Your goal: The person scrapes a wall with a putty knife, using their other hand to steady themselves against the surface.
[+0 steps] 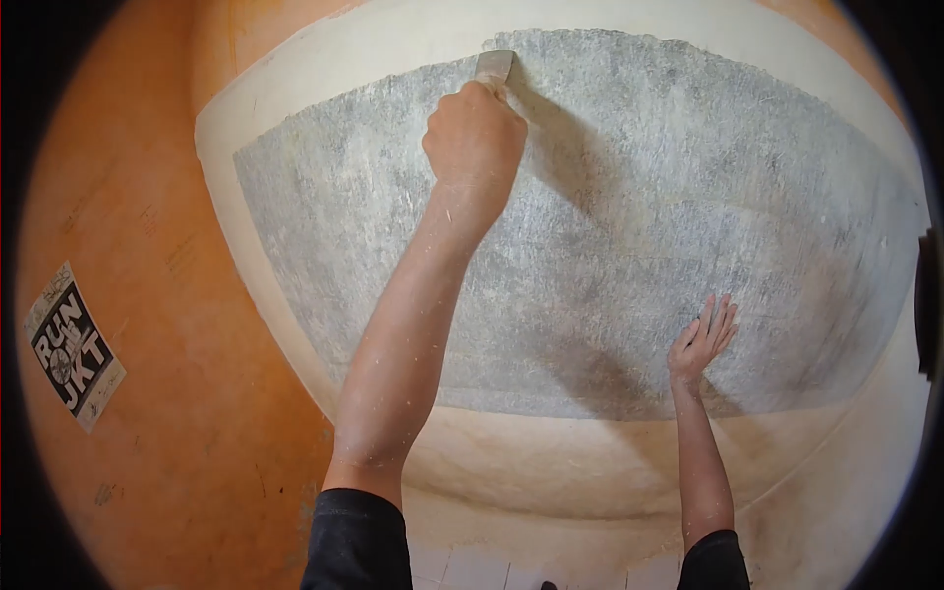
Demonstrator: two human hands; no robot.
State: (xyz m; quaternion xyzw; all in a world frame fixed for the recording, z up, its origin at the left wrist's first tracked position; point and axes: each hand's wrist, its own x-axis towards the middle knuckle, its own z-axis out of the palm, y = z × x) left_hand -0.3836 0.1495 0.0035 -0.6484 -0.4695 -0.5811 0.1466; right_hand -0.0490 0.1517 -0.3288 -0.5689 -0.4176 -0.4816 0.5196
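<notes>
My left hand (477, 138) is raised high and closed in a fist around the handle of a putty knife (496, 66). Its flat metal blade meets the upper edge of a rough grey patch (590, 246) on the wall, where the grey borders a cream-white band. Most of the handle is hidden in my fist. Lower and to the right, my right hand (703, 339) is open with fingers spread, against or just in front of the grey surface; whether it touches cannot be told. It holds nothing. Small pale flecks dot both forearms.
A cream-white border (324, 84) surrounds the grey patch. To the left is an orange wall (147, 324) bearing a black-and-white sticker (74, 346). Pale floor tiles (472, 570) show at the bottom. A dark object (927, 305) stands at the right edge.
</notes>
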